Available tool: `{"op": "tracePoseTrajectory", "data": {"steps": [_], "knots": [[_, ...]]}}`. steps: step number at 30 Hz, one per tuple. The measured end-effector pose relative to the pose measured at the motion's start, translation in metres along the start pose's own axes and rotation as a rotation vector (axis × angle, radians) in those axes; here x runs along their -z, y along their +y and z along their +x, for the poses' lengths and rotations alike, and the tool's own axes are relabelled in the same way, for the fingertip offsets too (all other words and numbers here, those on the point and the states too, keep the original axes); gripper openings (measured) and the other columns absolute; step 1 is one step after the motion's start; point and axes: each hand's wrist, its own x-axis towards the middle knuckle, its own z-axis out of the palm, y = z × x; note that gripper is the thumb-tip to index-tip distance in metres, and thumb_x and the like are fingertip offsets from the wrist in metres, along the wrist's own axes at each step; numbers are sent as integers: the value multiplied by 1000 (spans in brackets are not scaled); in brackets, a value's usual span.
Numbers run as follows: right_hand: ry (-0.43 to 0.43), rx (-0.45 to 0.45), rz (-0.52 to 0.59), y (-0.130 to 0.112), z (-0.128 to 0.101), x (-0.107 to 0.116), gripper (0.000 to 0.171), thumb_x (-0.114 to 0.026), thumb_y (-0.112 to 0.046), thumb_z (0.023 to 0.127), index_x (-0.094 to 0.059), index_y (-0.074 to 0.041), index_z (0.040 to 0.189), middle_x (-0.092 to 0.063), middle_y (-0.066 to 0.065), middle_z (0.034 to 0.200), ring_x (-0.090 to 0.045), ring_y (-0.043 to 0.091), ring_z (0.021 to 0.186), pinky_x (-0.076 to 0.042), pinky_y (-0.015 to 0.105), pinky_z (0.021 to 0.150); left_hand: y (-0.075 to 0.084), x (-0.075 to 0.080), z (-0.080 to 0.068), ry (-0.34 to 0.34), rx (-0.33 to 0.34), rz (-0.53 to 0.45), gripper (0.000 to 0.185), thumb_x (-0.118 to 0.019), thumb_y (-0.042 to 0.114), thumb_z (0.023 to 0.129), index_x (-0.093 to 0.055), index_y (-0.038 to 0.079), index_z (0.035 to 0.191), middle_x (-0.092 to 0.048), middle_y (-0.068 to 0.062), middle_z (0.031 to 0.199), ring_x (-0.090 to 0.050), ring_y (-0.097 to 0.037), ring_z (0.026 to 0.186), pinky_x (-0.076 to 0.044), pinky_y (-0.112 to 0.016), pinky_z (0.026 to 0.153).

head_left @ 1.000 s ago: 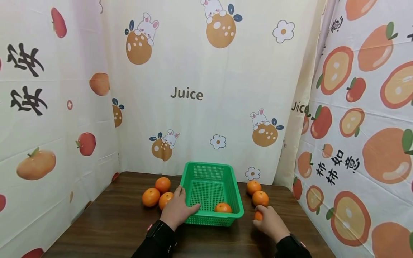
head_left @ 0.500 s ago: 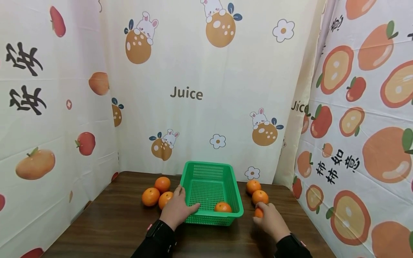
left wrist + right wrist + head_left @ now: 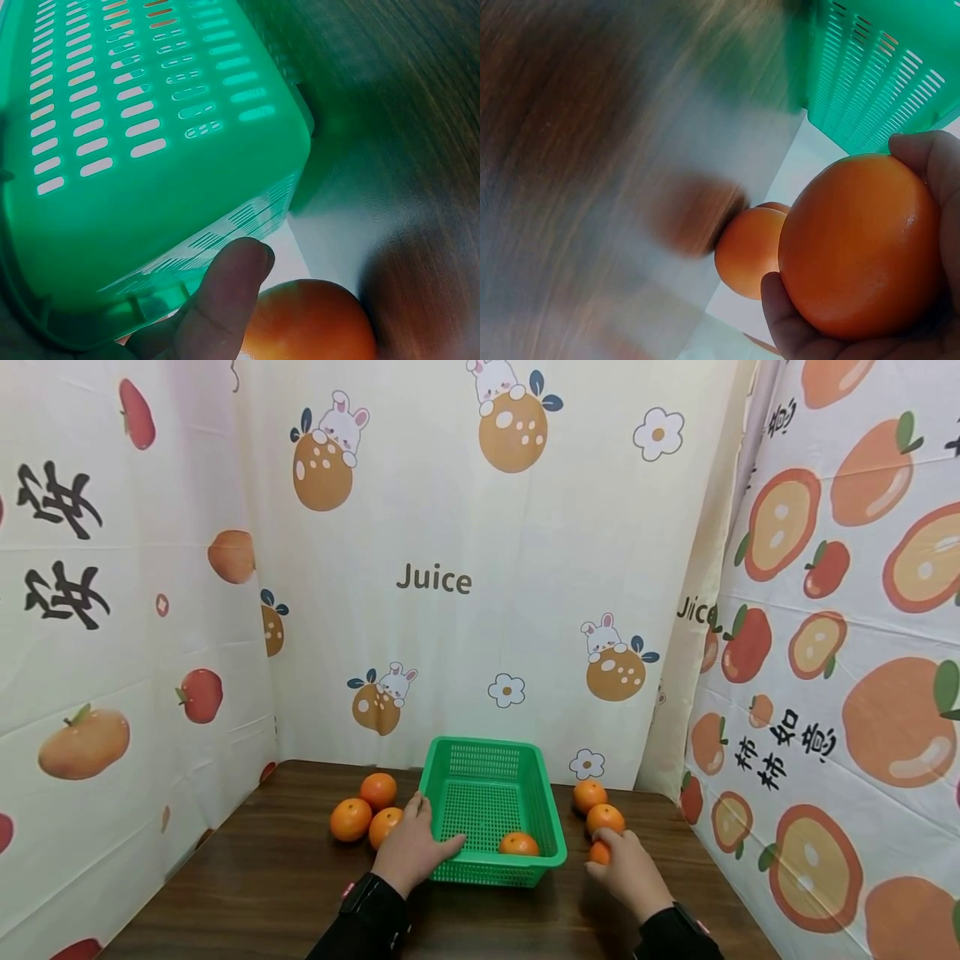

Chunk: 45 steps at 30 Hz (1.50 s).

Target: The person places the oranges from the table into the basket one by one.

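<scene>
A green plastic basket [image 3: 487, 862] with slotted walls stands on the table, one orange [image 3: 519, 842] lying inside near its front. At the basket's front left corner my left hand [image 3: 411, 850] holds the rim, thumb over the edge and fingers along the outer side. In the left wrist view a finger lies by the basket wall [image 3: 165, 195], close to an orange [image 3: 315, 322] outside it. To the right of the basket, my right hand [image 3: 633, 874] grips another orange [image 3: 862, 247] between thumb and fingers; the head view shows only part of this fruit.
Just beyond my right hand are two oranges [image 3: 605, 819] on the brown wooden table [image 3: 247, 877]. Several more oranges [image 3: 350, 820] sit together left of the basket. A fruit-printed curtain [image 3: 465, 635] hangs behind the table, with others on both sides.
The orange in my right hand shows slightly higher in the head view. My left hand and the basket keep their place.
</scene>
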Motion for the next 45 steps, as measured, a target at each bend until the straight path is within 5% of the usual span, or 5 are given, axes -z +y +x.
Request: {"op": "tracePoseTrajectory", "data": {"steps": [26, 45], "knots": [[31, 7, 18, -18, 5, 16, 52, -82, -24, 87, -67, -10, 135, -55, 18, 110, -57, 26, 84, -49, 40, 71, -4, -3, 0, 21, -1, 8, 117, -68, 80, 85, -41, -5, 161, -31, -22, 173, -60, -43, 135, -55, -59, 102], [7, -14, 32, -22, 4, 19, 42, -81, -24, 90, -68, -11, 127, -56, 19, 115, -58, 26, 88, -52, 40, 72, -4, -4, 1, 16, -7, 13, 116, -67, 80, 85, -42, -4, 160, -32, -21, 172, -61, -41, 133, -54, -60, 103]]}}
